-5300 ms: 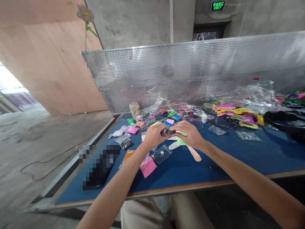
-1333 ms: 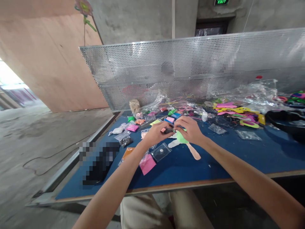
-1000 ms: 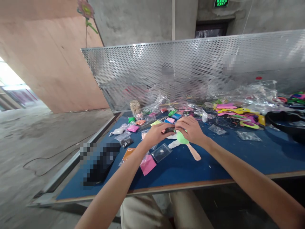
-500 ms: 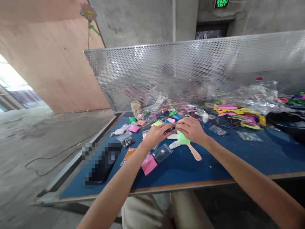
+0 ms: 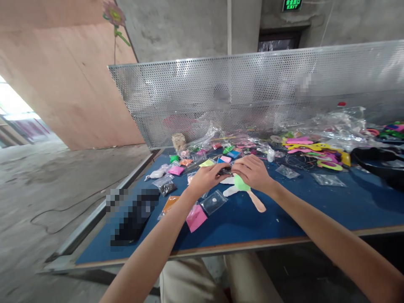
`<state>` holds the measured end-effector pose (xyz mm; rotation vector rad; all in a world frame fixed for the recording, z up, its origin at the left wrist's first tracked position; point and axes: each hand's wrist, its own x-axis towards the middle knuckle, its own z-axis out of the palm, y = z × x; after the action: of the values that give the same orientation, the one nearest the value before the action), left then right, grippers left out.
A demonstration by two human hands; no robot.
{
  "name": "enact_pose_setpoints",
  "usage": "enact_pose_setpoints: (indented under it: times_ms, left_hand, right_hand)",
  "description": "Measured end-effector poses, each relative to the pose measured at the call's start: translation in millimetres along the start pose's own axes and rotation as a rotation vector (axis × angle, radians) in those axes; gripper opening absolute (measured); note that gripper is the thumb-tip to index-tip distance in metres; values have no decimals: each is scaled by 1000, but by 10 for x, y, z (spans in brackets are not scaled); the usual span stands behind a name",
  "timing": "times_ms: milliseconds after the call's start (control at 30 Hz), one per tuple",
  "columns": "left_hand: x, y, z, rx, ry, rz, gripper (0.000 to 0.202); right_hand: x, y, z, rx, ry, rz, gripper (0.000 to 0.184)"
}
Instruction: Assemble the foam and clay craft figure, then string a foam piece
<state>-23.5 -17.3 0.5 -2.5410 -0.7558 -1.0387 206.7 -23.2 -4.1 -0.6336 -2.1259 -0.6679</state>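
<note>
My left hand (image 5: pixel 205 179) and my right hand (image 5: pixel 253 171) meet over the middle of the blue table, fingertips close together. Between them is a small dark piece (image 5: pixel 224 170), mostly hidden by the fingers, so its kind does not show. Both hands are closed, thumbs and fingers pinched around it. Just under my right hand lies a light green soft shape (image 5: pixel 241 182) with white lobes (image 5: pixel 231 191) and a peach-coloured paddle-like strip (image 5: pixel 258 203). A clear bag with a white dot (image 5: pixel 214 201) and a pink packet (image 5: pixel 196 217) lie near my left forearm.
Several small coloured packets, among them a pink one (image 5: pixel 176 170) and an orange one (image 5: pixel 171 204), are spread at the left. Colourful flat cutouts (image 5: pixel 311 147) and crumpled clear plastic (image 5: pixel 341 120) lie at the back right. A perforated metal screen (image 5: pixel 195 92) stands behind the table (image 5: pixel 303 219).
The camera view has shifted very slightly. Both hands stay at the same place on the table, fingers still pinched around the dark piece.
</note>
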Motion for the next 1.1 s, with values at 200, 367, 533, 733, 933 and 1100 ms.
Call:
enact_pose_setpoints:
  times_ms: [200, 367, 533, 733, 933, 1100]
  left_hand:
    - [36, 28, -10, -31, -38, 12, 24]
    - [37, 57, 19, 7, -20, -16, 22]
    - [42, 55, 2, 4, -45, -32, 23]
    - [19, 3, 21, -105, -7, -47, 21]
    - [93, 82, -88, -382, -46, -230, 27]
    - [184, 134, -200, -619, -123, -323, 26]
  right_hand:
    - [-2, 6, 24, -64, -17, -50, 14]
    - [-10, 23, 51, -124, 9, -86, 13]
    - [0, 13, 37, -160, 11, -95, 14]
    - [52, 8, 0, -58, 0, 3, 12]
    - [98, 14, 14, 281, -29, 237, 11]
    - [117, -35, -15, 424, -25, 320, 14]
